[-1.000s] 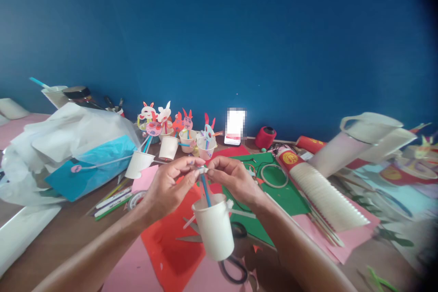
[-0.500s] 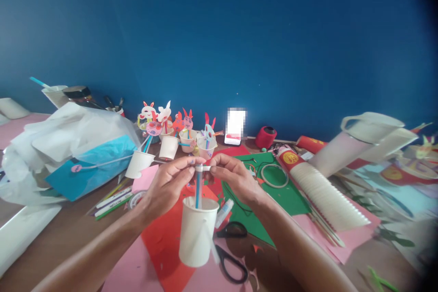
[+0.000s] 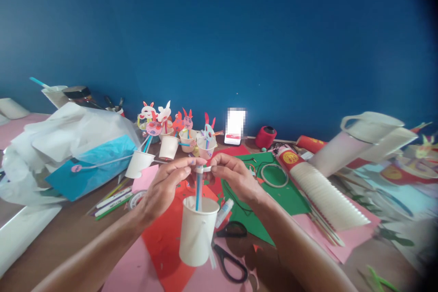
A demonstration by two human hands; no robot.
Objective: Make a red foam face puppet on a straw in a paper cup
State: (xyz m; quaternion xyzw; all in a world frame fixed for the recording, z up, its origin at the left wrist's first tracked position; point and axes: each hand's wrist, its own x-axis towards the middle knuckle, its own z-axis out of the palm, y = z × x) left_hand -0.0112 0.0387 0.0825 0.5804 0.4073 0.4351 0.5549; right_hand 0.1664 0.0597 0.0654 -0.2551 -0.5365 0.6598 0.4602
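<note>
A white paper cup (image 3: 195,239) stands in front of me, and blue-and-white straws (image 3: 199,191) rise upright out of it. Round their top runs a narrow white strip (image 3: 206,169), whose free end sticks out to the right. My right hand (image 3: 236,177) pinches that end between thumb and fingers. My left hand (image 3: 167,180) is at the top of the straws, index finger against them and thumb slightly back; its other fingers are partly hidden behind. A thin clear strip (image 3: 211,255) hangs down the cup's right side.
Black-handled scissors (image 3: 232,262) and a glue tube (image 3: 224,213) lie right of the cup, on coloured paper. Decorated cups (image 3: 169,147) line the back near a phone (image 3: 233,139). A stack of cups (image 3: 328,196) lies to the right, a plastic bag (image 3: 68,123) to the left.
My left thumb has drawn back a little from the straws. The hanging clear strip has shifted slightly. The cup and my right hand are nearly where they were.
</note>
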